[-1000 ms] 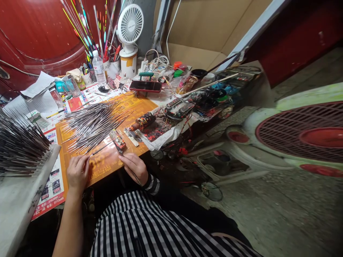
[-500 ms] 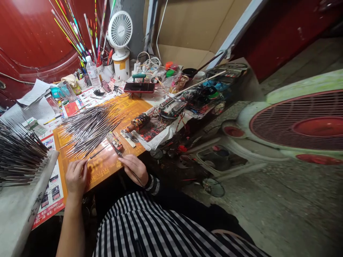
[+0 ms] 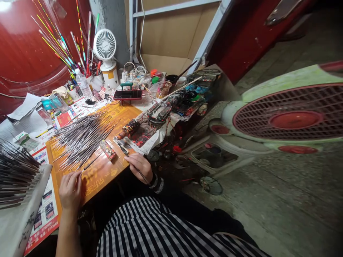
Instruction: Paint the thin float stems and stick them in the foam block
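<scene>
My left hand (image 3: 70,191) is closed at the table's front edge, pinching a thin fishing float (image 3: 90,163) with a dark body. The float points up and to the right over the orange board. My right hand (image 3: 140,167) grips a slim paintbrush (image 3: 123,150), whose tip is over or touching a small pale strip (image 3: 128,145). Just left of the brush lies a paint-spattered block (image 3: 108,150). Beyond both hands, a heap of similar slender floats (image 3: 80,137) covers much of the orange board (image 3: 120,116).
A white rack (image 3: 44,178) full of dark floats stands at the left. Along the back are a water bottle (image 3: 83,84), a small white fan (image 3: 105,44) and a phone (image 3: 128,94). Paint-stained clutter (image 3: 160,114) lines the right. A large fan (image 3: 294,119) stands beside the table.
My right hand and the brush have moved right, from beside the spattered block to the pale strip. The left hand still holds the float. The whole view has shifted.
</scene>
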`<action>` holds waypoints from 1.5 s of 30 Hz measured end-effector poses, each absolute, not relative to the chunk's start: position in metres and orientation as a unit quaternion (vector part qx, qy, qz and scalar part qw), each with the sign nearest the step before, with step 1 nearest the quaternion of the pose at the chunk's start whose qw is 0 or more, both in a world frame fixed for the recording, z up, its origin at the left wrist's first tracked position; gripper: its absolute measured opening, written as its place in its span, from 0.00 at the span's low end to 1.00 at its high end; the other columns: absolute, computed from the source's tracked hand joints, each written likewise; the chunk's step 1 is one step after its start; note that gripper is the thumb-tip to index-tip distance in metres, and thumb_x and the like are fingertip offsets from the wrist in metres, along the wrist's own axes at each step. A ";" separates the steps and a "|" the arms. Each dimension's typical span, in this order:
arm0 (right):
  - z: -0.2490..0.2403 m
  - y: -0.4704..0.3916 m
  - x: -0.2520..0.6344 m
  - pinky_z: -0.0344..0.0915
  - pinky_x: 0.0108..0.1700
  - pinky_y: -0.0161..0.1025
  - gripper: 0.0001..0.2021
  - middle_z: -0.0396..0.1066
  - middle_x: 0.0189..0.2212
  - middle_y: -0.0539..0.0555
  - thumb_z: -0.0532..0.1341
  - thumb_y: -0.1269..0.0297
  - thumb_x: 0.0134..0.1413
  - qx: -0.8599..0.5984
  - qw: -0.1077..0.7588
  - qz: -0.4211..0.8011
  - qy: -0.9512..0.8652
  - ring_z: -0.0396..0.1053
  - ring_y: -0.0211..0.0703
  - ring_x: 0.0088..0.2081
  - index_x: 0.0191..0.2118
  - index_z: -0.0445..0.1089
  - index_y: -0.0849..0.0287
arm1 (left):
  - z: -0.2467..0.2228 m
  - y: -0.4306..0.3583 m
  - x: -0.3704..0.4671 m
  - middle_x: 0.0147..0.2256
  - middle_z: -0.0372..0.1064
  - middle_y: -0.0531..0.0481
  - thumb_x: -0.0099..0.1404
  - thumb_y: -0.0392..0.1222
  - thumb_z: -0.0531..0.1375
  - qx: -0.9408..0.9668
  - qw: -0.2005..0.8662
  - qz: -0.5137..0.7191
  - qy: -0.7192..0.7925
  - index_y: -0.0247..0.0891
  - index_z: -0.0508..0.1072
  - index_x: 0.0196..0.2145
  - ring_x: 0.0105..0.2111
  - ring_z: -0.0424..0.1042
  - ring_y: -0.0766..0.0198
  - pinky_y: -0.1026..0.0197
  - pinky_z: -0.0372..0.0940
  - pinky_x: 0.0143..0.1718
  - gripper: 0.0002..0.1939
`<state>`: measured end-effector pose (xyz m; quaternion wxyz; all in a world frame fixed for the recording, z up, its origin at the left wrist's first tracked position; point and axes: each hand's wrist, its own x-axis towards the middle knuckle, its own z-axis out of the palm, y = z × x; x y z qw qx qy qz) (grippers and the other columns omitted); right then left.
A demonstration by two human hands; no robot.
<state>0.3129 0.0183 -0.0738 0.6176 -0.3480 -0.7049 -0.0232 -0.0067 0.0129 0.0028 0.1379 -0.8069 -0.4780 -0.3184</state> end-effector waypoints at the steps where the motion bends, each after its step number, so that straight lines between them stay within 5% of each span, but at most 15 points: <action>1: -0.074 0.019 0.312 0.76 0.48 0.49 0.25 0.76 0.45 0.59 0.57 0.78 0.61 -0.346 0.616 -0.022 -0.707 0.74 0.47 0.47 0.63 0.65 0.58 | 0.003 0.013 -0.007 0.38 0.74 0.46 0.68 0.36 0.60 -0.808 0.141 -0.318 -0.476 0.40 0.75 0.45 0.37 0.70 0.59 0.57 0.66 0.44 0.08; 27: -0.081 0.015 0.307 0.73 0.57 0.52 0.24 0.76 0.48 0.58 0.55 0.74 0.65 -0.402 0.572 0.001 -0.715 0.74 0.48 0.50 0.65 0.62 0.56 | 0.004 0.012 -0.006 0.37 0.74 0.47 0.66 0.33 0.62 -0.811 0.152 -0.313 -0.471 0.38 0.75 0.44 0.36 0.70 0.60 0.57 0.66 0.43 0.09; 45: -0.081 0.013 0.306 0.75 0.53 0.49 0.24 0.76 0.48 0.58 0.56 0.76 0.64 -0.403 0.582 0.014 -0.707 0.74 0.47 0.51 0.63 0.65 0.56 | 0.005 0.013 -0.003 0.37 0.74 0.46 0.66 0.32 0.62 -0.811 0.153 -0.318 -0.466 0.37 0.75 0.44 0.37 0.70 0.60 0.57 0.65 0.43 0.09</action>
